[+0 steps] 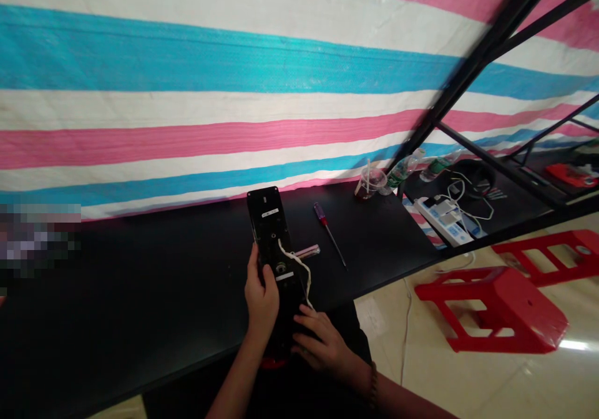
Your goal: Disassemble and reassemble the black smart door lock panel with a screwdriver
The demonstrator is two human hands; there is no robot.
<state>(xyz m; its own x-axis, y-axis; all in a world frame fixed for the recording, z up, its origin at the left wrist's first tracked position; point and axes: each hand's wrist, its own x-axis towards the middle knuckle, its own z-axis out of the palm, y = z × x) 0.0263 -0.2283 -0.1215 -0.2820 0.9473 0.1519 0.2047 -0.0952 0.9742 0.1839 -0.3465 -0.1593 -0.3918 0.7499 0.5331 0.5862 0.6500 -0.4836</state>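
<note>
A long black device panel (265,222) with white labels, small screw holes and a white cable (302,265) extends over the table's front edge. It looks like part of an electronic door lock, but the exact kind is unclear. My left hand (262,297) grips its left side, thumb on the face. At the lower right edge, my right hand (322,341) has bent fingers against the panel, close to the cable's lower end. Its fingertips are partly lost in the dark. To the right lies a screwdriver (330,235) with a purple and red handle. A small pinkish packet (307,252) rests beside the panel.
A plastic cup (371,182) and clear bottles (405,171) stand at the table's back right. Beyond the black metal frame (468,79) are a white power strip (444,219) and cables. Red stools (505,310) occupy the floor at right. Striped sheeting (210,107) hangs behind.
</note>
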